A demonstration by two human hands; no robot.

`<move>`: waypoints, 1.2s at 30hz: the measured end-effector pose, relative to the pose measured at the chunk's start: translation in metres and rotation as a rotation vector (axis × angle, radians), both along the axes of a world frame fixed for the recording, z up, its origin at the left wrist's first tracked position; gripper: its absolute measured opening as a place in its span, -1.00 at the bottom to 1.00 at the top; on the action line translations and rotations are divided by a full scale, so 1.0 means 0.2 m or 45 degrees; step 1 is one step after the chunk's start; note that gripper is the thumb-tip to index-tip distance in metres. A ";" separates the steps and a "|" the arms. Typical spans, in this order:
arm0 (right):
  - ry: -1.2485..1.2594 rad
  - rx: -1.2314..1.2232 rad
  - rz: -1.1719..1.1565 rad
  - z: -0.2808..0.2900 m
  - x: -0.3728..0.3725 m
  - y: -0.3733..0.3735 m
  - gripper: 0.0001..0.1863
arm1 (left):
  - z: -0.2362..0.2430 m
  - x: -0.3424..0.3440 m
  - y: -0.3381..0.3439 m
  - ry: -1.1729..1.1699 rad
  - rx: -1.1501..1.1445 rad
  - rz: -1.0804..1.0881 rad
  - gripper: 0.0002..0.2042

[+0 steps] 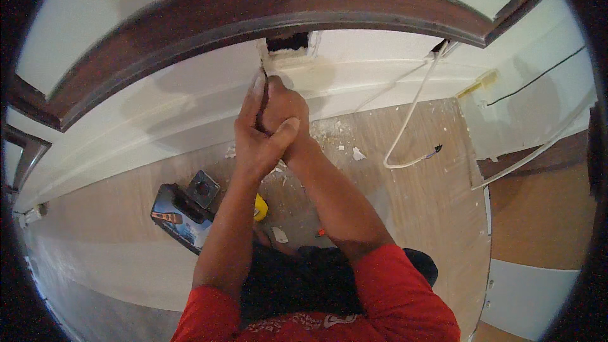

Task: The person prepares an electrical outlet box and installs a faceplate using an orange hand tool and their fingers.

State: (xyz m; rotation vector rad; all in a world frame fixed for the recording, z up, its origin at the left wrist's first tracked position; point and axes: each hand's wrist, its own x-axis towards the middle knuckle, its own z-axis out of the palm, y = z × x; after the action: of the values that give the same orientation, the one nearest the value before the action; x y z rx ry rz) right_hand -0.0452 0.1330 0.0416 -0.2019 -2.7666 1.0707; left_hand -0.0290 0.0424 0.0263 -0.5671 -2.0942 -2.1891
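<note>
Both my hands are pressed together in front of the white wall, just below a square hole (288,42) with chipped edges. My right hand (286,106) is closed in a fist around a thin dark tool (264,73), whose tip meets the wall at the hole's lower left corner. Most of the tool is hidden, so its kind cannot be told. Alongside, my left hand (252,132) is closed against the tool and the right fist, its fingers pointing up and its thumb across the right hand.
A dark wooden trim (285,3) crosses above the hole. A white cable (415,111) hangs from a second opening. Broken plaster (358,153) litters the wooden floor (437,196). A printed case (180,215), a square dark box (203,189) and a yellow object (260,207) lie by my left forearm.
</note>
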 end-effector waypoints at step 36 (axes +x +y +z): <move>0.120 -0.095 -0.042 0.01 0.03 0.01 -0.74 | 0.08 0.05 0.04 -0.140 0.025 0.064 -0.15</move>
State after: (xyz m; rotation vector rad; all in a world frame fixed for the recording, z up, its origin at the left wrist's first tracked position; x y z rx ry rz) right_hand -0.0394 0.1346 0.0438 -0.2002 -2.6341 1.1458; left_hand -0.0192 0.0503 0.0422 -0.3971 -2.1111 -2.2596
